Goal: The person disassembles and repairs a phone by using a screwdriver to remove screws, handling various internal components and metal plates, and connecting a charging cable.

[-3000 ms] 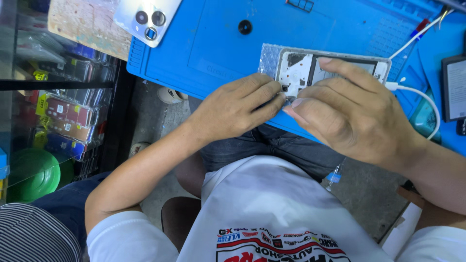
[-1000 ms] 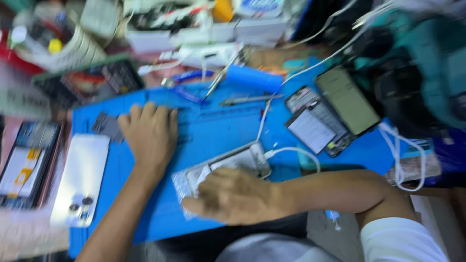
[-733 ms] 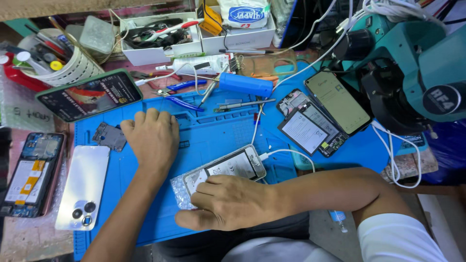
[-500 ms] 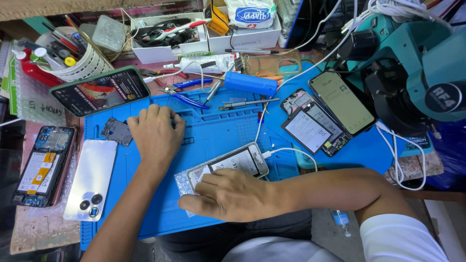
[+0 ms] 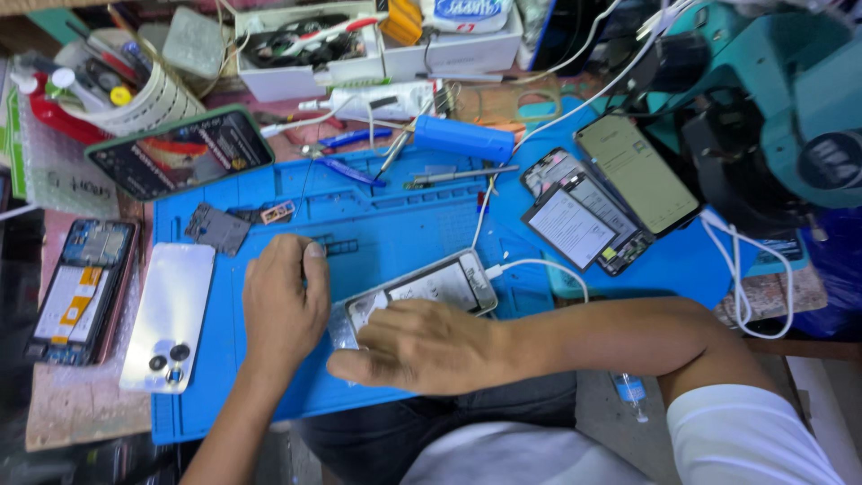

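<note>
Two hands on the blue mat (image 5: 386,238): right hand (image 5: 422,346) lies flat, fingers spread, pinning the opened phone (image 5: 431,289) at mat centre; left hand (image 5: 283,301) just beside it, fingers curled, holding nothing visible. White cable (image 5: 539,266) plugged into phone.

Under the right hand (image 5: 422,346), on the blue mat (image 5: 386,224): a phone with a pale lit screen (image 5: 440,286), lying tilted; right of it, near the mat's edge, a white lit screen (image 5: 572,226) in an opened phone, just beside a greenish-grey lit screen (image 5: 636,171); upper left, a dark screen (image 5: 180,153) with red and white patches in a green case; at top, a white box (image 5: 310,58) and a white packet (image 5: 467,13).
</note>
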